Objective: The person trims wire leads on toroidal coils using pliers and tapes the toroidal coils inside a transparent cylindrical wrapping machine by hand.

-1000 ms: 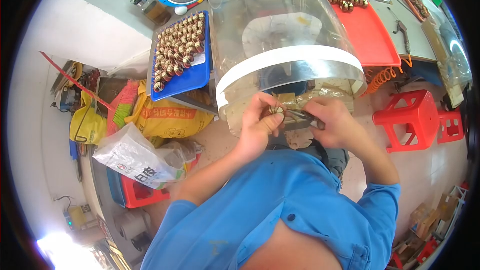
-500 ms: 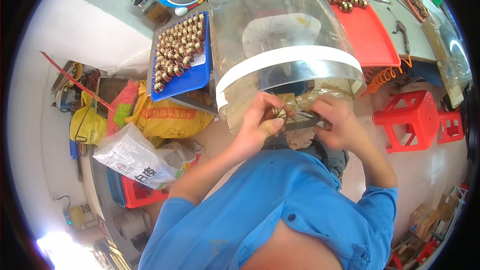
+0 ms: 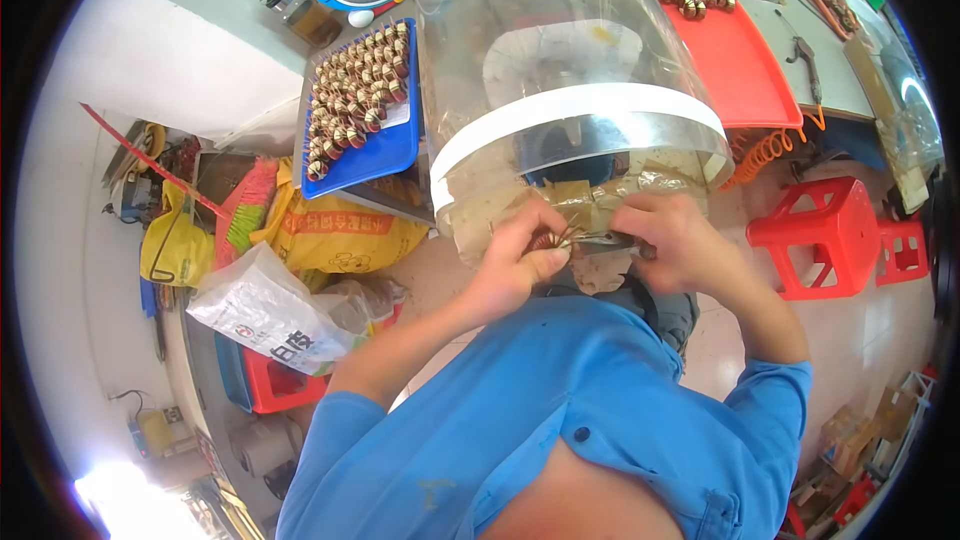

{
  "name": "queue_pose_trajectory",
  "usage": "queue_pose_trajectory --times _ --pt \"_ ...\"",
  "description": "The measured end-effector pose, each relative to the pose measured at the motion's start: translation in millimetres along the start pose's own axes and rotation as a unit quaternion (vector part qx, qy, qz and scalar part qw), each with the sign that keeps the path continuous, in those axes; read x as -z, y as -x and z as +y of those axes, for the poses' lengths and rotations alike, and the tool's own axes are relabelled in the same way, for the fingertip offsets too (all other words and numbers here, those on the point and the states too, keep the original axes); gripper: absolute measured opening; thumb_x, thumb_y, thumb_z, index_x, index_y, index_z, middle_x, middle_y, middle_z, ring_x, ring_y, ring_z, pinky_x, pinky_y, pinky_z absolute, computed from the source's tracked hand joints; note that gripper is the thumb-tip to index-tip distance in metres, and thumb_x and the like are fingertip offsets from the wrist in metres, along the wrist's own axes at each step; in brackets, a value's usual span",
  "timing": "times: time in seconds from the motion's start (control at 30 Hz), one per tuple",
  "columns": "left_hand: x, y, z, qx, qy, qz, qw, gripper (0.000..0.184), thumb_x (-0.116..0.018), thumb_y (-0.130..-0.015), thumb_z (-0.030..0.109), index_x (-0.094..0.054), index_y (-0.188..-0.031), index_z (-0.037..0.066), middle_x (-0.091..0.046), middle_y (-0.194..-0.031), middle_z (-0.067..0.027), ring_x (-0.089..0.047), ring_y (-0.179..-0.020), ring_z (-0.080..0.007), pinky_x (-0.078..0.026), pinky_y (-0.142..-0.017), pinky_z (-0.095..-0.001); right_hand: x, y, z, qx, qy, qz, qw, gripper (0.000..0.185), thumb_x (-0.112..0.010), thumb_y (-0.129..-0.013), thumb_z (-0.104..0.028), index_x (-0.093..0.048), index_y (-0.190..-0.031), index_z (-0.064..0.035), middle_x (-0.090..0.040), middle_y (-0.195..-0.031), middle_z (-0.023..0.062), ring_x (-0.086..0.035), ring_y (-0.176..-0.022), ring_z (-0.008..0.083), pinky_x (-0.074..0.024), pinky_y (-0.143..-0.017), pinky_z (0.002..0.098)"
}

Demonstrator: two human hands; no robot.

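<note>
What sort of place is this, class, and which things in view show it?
Probably an assembly workshop, judging by the rectangular blue plastic tray with rows of small brown and cream parts, the curved clear plastic shield with a white rim, and the coiled orange hose.

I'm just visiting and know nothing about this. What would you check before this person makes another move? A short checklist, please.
1. Left hand has hold of the wound coil: ok.
2. Right hand grips the metal hand tool: ok.
3. Tool's tip clear of the left fingers: cannot tell; too small and close together.
4. Gloves worn: not ok; both hands are bare.
5. Room on the red tray: ok; its finished-looking coils sit only at the far end.
</note>
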State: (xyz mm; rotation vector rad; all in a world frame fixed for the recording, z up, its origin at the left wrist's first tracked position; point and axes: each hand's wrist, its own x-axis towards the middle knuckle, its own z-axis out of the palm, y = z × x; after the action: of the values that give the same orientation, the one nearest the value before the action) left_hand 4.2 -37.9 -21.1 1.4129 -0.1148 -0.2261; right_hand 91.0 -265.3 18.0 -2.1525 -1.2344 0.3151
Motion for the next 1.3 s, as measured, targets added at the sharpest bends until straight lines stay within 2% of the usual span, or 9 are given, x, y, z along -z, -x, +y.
queue_pose_trajectory --times 0.1,0.2,0.27,0.4,0.5,0.67,0.93,1.17,1.3 --pt "1 3 0 0.002 -0.013 -0.006 1.0 0.019 -0.062 -0.088 0.011 -0.046 -0.098 0.008 -0.062 -0.095 -0.0094 -0.051 -0.07 -0.0084 -0.043 -0.059 -0.0215 2 -3 1 -0.03 -0.033 -0.03 0.999 0.039 -0.066 -0.058 -0.004 -0.06 -0.096 -0.0077 -0.06 -0.087 0.0135 -0.059 -0.083 0.0384 -0.0468 -0.067 0.0453" --pt "1 -2 -1 0.022 0.071 0.021 0.997 0.018 -0.061 -0.087 0.008 -0.046 -0.097 0.008 -0.062 -0.097 -0.0104 -0.053 -0.076 -0.0104 -0.044 -0.065 -0.0235 -13 -4 11 0.032 -0.06 0.086 0.994 0.032 -0.064 -0.059 0.003 -0.057 -0.09 -0.0017 -0.055 -0.079 0.0139 -0.056 -0.074 0.0323 -0.046 -0.063 0.0375" --pt "-6 -11 -10 -0.026 0.108 0.065 0.992 0.017 -0.06 -0.087 0.006 -0.046 -0.097 0.008 -0.063 -0.099 -0.0116 -0.054 -0.081 -0.0121 -0.045 -0.071 -0.0252 -21 -2 17 -0.067 -0.132 0.121 0.982 0.03 -0.066 -0.064 0.0 -0.056 -0.092 -0.0013 -0.055 -0.079 0.011 -0.056 -0.074 0.0266 -0.0461 -0.067 0.0345" --pt "-16 -27 -14 -0.058 0.153 0.118 0.979 0.015 -0.057 -0.088 0.002 -0.046 -0.098 0.007 -0.062 -0.105 -0.0142 -0.055 -0.092 -0.016 -0.044 -0.082 -0.0288 -51 -7 14 -0.119 -0.349 0.172 0.913 0.024 -0.065 -0.076 -0.007 -0.049 -0.095 -0.0053 -0.055 -0.088 0.0075 -0.055 -0.083 0.0176 -0.046 -0.075 0.0333" --pt "-27 -37 -6 -0.045 0.195 0.133 0.971 0.014 -0.054 -0.088 0.001 -0.048 -0.1 0.005 -0.06 -0.11 -0.0141 -0.056 -0.097 -0.0186 -0.043 -0.088 -0.0314 -76 -22 -6 -0.087 -0.378 0.281 0.878 0.029 -0.065 -0.078 -0.01 -0.046 -0.099 -0.005 -0.053 -0.091 0.0063 -0.051 -0.088 0.0143 -0.0436 -0.078 0.0297" --pt "-26 -39 -9 -0.02 0.204 0.137 0.969 0.024 -0.054 -0.087 -0.001 -0.051 -0.11 0.003 -0.058 -0.116 -0.0105 -0.056 -0.101 -0.0193 -0.043 -0.094 -0.0339 -78 -31 1 -0.122 -0.467 0.282 0.829 0.031 -0.065 -0.078 -0.011 -0.045 -0.101 -0.0051 -0.051 -0.091 0.0032 -0.048 -0.085 0.0123 -0.0421 -0.079 0.0295" --pt "-14 -41 -6 0.013 0.222 0.122 0.967 0.035 -0.058 -0.079 -0.008 -0.051 -0.112 0.002 -0.059 -0.114 -0.0106 -0.056 -0.102 -0.019 -0.046 -0.089 -0.0321 -77 -33 16 -0.069 -0.436 0.282 0.852 0.032 -0.062 -0.08 -0.015 -0.048 -0.107 -0.0037 -0.052 -0.096 0.0044 -0.048 -0.091 0.013 -0.0405 -0.084 0.0286" --pt "-14 -49 0 -0.002 0.252 0.128 0.959 0.043 -0.072 -0.075 0.001 -0.047 -0.11 0.003 -0.062 -0.109 -0.013 -0.061 -0.095 -0.021 -0.051 -0.078 -0.0325 -68 -42 3 -0.093 -0.611 0.272 0.738 0.038 -0.063 -0.082 -0.016 -0.049 -0.114 -0.0028 -0.053 -0.099 0.0039 -0.051 -0.09 0.0121 -0.044 -0.077 0.0265" --pt "-11 -53 -1 0.017 0.243 0.134 0.96 0.046 -0.077 -0.074 0.01 -0.046 -0.108 0.004 -0.064 -0.111 -0.0152 -0.062 -0.092 -0.0223 -0.051 -0.074 -0.0322 -63 -41 7 -0.126 -0.625 0.239 0.733 0.043 -0.062 -0.081 -0.015 -0.048 -0.12 -0.0018 -0.056 -0.099 0.0051 -0.055 -0.085 0.0134 -0.0447 -0.071 0.0264"
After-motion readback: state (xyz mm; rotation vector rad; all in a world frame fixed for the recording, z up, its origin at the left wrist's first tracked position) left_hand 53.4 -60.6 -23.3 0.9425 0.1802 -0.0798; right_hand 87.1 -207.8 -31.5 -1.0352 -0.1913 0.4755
